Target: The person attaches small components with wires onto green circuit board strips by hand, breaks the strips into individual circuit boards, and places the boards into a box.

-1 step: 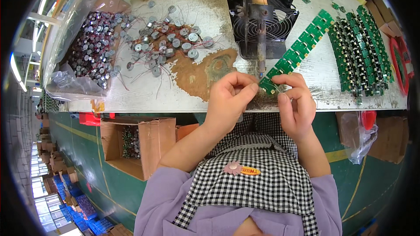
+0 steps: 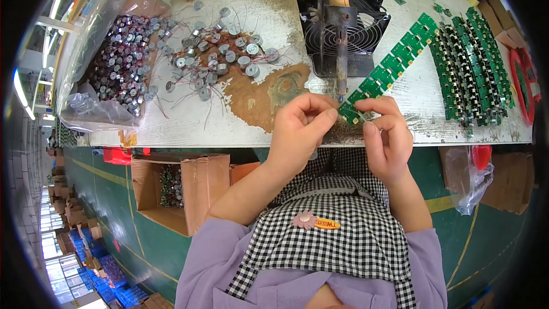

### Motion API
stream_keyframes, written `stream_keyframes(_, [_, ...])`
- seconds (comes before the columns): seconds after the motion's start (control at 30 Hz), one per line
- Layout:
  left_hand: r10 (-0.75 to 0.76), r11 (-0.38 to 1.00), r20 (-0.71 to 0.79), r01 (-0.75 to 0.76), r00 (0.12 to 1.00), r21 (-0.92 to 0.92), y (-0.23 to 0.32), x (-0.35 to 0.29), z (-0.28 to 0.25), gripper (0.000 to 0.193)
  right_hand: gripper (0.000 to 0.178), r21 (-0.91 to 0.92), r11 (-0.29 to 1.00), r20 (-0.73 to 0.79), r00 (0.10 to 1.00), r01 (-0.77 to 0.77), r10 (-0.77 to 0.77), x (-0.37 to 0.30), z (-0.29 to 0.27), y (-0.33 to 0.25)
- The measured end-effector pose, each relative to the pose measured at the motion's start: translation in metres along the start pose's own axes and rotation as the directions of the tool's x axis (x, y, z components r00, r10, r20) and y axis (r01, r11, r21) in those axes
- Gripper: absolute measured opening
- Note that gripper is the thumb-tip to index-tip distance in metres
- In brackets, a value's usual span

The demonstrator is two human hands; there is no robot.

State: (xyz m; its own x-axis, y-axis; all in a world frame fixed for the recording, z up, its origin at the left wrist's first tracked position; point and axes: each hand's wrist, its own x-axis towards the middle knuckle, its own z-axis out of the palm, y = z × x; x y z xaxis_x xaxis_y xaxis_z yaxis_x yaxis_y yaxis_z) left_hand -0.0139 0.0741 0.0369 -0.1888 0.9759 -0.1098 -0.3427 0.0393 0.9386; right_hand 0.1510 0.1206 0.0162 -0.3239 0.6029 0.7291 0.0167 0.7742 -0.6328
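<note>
"Out in front of you, what's that?"

"A green board strip (image 2: 393,63), slanting away rightward. My right hand (image 2: 392,133) has fingertips narrowed on a pale wire (image 2: 363,116) at its near end; my left hand (image 2: 296,133) pinches closely (on what, I can't tell)."

"What might go wrong?"

"A careless twist could knock its far end into the stacked boards (image 2: 472,71), or its near end against the upright tool (image 2: 342,51)."
</note>
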Motion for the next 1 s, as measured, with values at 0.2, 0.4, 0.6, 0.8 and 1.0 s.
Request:
stream_keyframes(0.2, [-0.054, 0.996, 0.051, 0.050, 0.997, 0.076, 0.000, -0.002, -0.006, 0.010, 0.012, 0.042, 0.998, 0.003, 0.999, -0.036, 0.036, -0.003, 0.001, -0.004])
stream_keyframes(0.4, [0.007, 0.996, 0.016, -0.008, 1.000, 0.089, 0.003, 0.005, -0.003, 0.010, 0.011, 0.023, 1.000, -0.026, 1.000, -0.009, 0.010, 0.007, 0.006, 0.000])
stream_keyframes(0.6, [0.082, 0.993, -0.006, -0.082, 0.997, 0.085, 0.006, 0.001, 0.000, 0.009, 0.013, -0.036, 0.998, 0.004, 0.998, 0.056, -0.056, 0.009, 0.006, -0.004])
stream_keyframes(0.8, [0.051, 0.990, -0.019, -0.049, 0.999, 0.130, 0.003, 0.004, -0.002, 0.007, 0.013, 0.029, 0.998, -0.024, 0.998, -0.053, 0.054, 0.001, 0.010, -0.002])
stream_keyframes(1.0, [0.117, 0.976, -0.011, -0.113, 0.993, 0.186, 0.005, 0.004, 0.001, 0.008, 0.012, -0.005, 1.000, -0.022, 0.999, -0.030, 0.029, 0.005, 0.008, -0.005])
